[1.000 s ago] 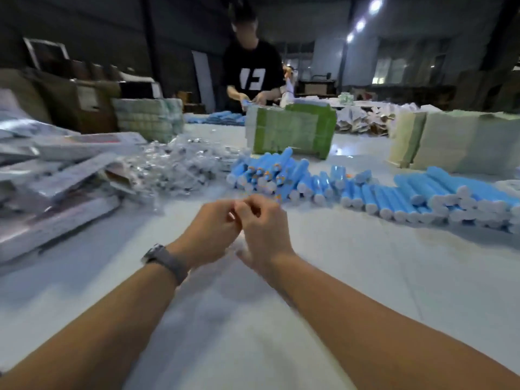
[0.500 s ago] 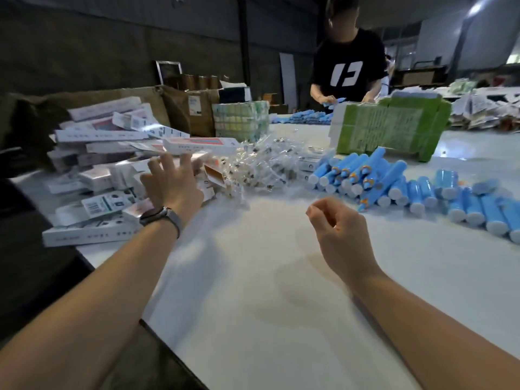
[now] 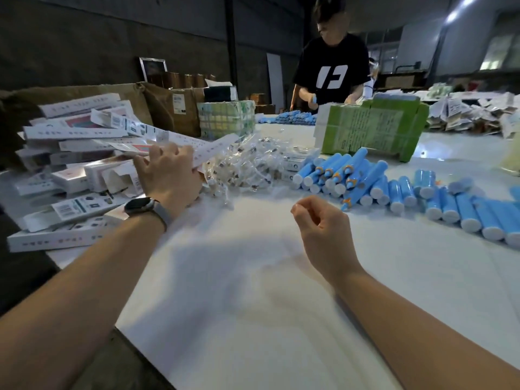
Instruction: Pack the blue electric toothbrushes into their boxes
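A heap of white boxes covers the left end of the white counter. The left hand, with a watch on its wrist, grips one long box from the heap. Clear plastic packets lie beside it. The right hand hovers with fingers curled, holding nothing. Blue toothbrushes lie piled and in rows to the right.

Only thing you can actually read here is the big white "13" on the black T-shirt of the person across the table. The white boxes stacked on the left have barcodes and small print, and the green carton has print too, all way too blurry to make out.
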Available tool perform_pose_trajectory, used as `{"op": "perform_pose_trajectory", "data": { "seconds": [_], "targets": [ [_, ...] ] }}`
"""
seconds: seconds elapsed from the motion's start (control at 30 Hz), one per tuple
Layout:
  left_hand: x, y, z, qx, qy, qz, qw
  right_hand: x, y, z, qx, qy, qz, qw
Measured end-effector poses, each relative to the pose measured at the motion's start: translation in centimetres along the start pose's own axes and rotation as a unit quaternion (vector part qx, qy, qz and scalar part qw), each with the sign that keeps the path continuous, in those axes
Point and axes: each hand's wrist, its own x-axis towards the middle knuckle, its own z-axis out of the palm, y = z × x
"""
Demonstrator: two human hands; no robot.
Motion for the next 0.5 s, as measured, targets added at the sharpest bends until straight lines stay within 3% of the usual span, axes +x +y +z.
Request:
{"op": "perform_pose_trajectory", "data": {
  "seconds": [0.1, 0.17, 0.27, 0.4, 0.43, 0.5],
  "targets": [
    [-3.1, 5.7, -2.1, -0.206, -0.03, 0.05, 0.977, 0.0, -0.2, -0.2, 0.03, 0.026, 0.015, 0.999],
    [-5.1, 9.4, -3.0, -0.356, -0.12, 0.039, 0.926, 0.0, -0.4, -0.4, 0.071, 0.052, 0.031, 0.996],
    [-8.0, 13.5, -3.5, -0.541, -0.233, -0.008, 0.808, 0.2, -0.5, -0.5, 0.136, 0.103, 0.06, 0.984],
    [-9.8, 13.8, -3.6, -0.73, -0.34, -0.031, 0.592, 0.2, -0.6, -0.2, 0.235, 0.077, 0.095, 0.964],
    [-9.9, 13.3, -3.4, -0.751, -0.356, -0.022, 0.555, 0.1, -0.6, -0.1, 0.248, 0.07, 0.092, 0.962],
    [-10.1, 12.5, -3.0, -0.773, -0.371, 0.011, 0.515, 0.0, -0.7, -0.1, 0.246, 0.061, 0.084, 0.964]
  ]
}}
